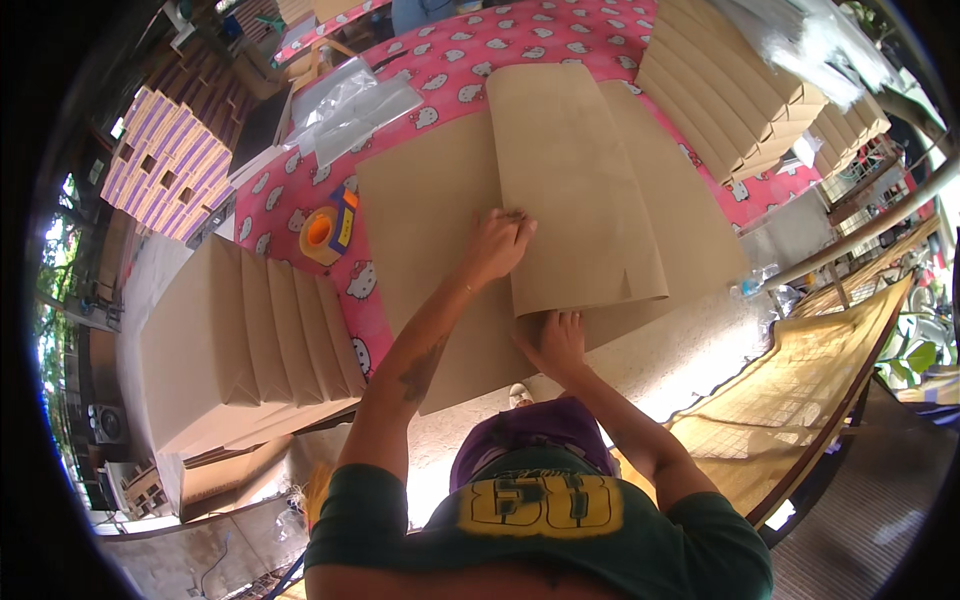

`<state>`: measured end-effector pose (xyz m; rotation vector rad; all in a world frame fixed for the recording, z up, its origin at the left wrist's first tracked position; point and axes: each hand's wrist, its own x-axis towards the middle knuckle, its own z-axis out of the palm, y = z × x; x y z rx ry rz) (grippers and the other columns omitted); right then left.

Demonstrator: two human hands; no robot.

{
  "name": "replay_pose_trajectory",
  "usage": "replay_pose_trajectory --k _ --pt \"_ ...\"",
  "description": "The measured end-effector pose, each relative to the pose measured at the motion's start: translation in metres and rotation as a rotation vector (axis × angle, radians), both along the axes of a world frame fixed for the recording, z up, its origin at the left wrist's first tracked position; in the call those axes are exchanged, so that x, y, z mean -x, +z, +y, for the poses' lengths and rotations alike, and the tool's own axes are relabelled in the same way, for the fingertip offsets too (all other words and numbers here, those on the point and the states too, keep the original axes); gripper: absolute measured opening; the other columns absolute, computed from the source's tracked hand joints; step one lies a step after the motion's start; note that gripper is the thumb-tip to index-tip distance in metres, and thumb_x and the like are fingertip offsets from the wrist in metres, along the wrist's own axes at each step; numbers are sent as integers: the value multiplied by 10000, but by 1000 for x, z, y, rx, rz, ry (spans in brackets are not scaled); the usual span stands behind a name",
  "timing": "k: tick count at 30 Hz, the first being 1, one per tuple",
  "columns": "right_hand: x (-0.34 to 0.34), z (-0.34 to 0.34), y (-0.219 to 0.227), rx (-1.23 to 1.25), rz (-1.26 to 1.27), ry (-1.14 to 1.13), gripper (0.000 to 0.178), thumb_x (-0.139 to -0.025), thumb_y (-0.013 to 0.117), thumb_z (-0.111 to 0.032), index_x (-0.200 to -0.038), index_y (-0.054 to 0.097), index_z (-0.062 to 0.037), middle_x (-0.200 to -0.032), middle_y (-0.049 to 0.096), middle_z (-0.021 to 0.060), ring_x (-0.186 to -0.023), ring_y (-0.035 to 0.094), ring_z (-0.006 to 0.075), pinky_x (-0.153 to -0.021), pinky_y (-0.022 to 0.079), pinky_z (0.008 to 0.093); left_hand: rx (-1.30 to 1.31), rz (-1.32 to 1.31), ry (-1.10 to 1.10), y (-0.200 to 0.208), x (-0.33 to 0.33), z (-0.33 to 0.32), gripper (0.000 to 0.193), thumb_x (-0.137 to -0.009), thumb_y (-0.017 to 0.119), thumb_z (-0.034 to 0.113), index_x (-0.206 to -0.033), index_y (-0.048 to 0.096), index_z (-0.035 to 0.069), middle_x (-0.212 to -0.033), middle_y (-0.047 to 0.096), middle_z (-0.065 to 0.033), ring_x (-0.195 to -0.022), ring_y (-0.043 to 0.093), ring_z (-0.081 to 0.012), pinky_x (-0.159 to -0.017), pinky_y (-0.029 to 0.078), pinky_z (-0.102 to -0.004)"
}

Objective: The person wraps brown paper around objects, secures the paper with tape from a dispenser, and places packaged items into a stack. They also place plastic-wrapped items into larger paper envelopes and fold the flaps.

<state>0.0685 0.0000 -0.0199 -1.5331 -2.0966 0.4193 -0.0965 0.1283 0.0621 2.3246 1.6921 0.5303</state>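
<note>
- left fingers (523, 227) curl on folded brown paper (580, 180) at its nine-o'clock edge
- right fingers (571, 321), slightly bent, touch its six-o'clock edge
- whether either pinches, i cannot tell
- paper lies toward one o'clock on pink surface (445, 62)

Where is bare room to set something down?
The pink cloth beyond the brown paper, between the clear plastic sheets and right-hand wrapped stack, is bare. It's crowded left, where the tape dispenser sits between paper, plastic and another wrapped stack.
</note>
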Motion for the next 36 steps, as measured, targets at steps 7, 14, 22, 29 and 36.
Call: replay_pose_trajectory --k 7,14,22,29,36 --pt "17 -23 8 98 -68 -87 631 -823 671 -465 -1213 605 27 -1350 433 302 -1271 386 477 -1030 320 575 66 108 -31 7 14 1 459 -1046 359 369 -1258 617 54 -1215 671 -118 -1141 569 -372 -1083 295 -626" --pt "-44 43 -38 -66 -163 -68 481 -865 627 -375 -1175 647 -7 -1203 622 211 -1128 567 387 -963 389 571 -101 -219 -355 -57 -34 -157 467 -955 573 316 -1297 549 -1 -1314 548 -224 -1244 482 -398 -1087 360 -500" --pt "-19 69 -32 862 2246 -199 378 -958 528 -304 -1254 567 -71 -1205 617 117 -1119 571 330 -981 459 455 -181 176 -229 -58 -54 -152 744 -880 630 444 -1288 473 -159 -1314 453 -375 -1227 454 -482 -1065 350 -539" --pt "12 70 -24 940 2292 -72 416 -972 504 -382 -1242 556 -70 -1173 611 97 -1094 580 288 -947 501 475 -177 184 -290 -55 -49 -153 734 -831 646 477 -1170 556 -168 -1221 489 -389 -1154 477 -508 -1022 363 -567" --pt "7 71 -27 900 2294 -44 418 -971 507 -414 -1198 575 -69 -1114 628 82 -1030 602 268 -888 528 460 -18 257 -281 -47 -57 -152 791 -864 623 463 -1270 453 -194 -1260 463 -362 -1222 423 -482 -1070 320 -557"
